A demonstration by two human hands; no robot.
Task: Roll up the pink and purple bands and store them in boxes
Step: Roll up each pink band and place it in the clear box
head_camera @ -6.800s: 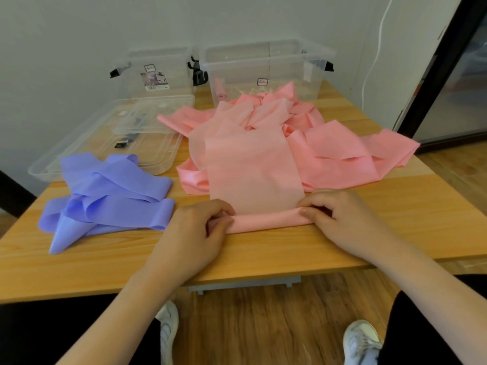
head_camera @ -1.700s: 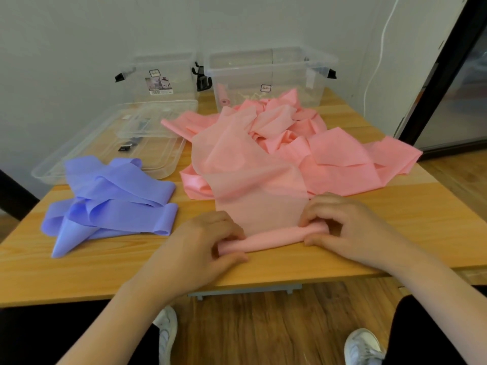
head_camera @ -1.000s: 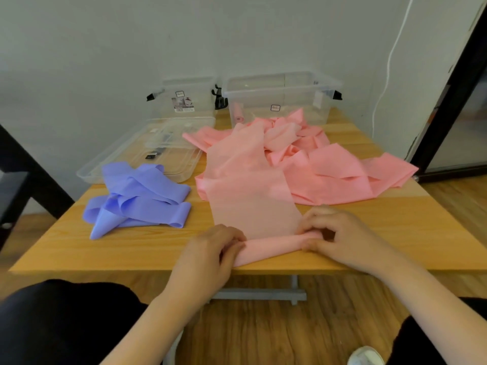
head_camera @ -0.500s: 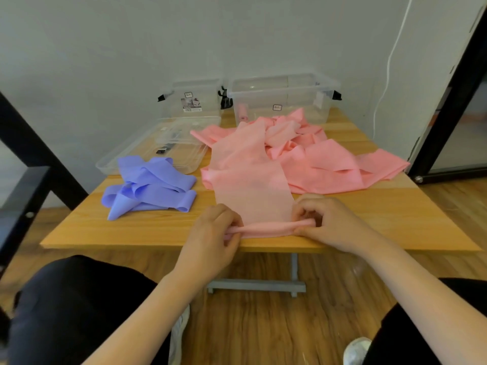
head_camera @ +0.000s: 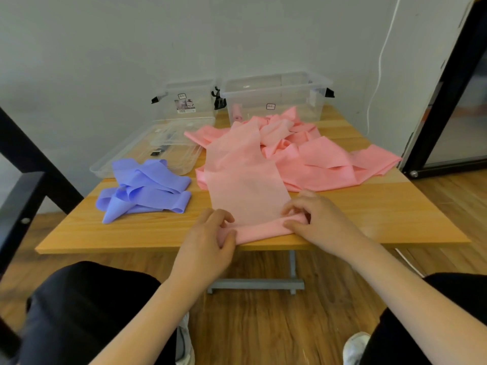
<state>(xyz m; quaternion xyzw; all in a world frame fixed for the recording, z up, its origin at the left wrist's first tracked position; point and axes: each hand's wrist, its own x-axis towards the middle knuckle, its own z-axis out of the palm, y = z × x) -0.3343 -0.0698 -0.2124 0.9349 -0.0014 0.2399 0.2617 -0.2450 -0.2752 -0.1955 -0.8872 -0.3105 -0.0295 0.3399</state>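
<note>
Roll [head_camera: 263, 230] of the pink band [head_camera: 245, 180] had been thickened slightly since earlier, pinched at its ends by left hand [head_camera: 208, 241] and right hand [head_camera: 316, 219]; most stayed unrolled beyond the grip.

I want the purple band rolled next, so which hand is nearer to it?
The left hand. It grips the left end of the pink roll, just right of the purple band. The right hand grips the roll's far end, further away.
</note>
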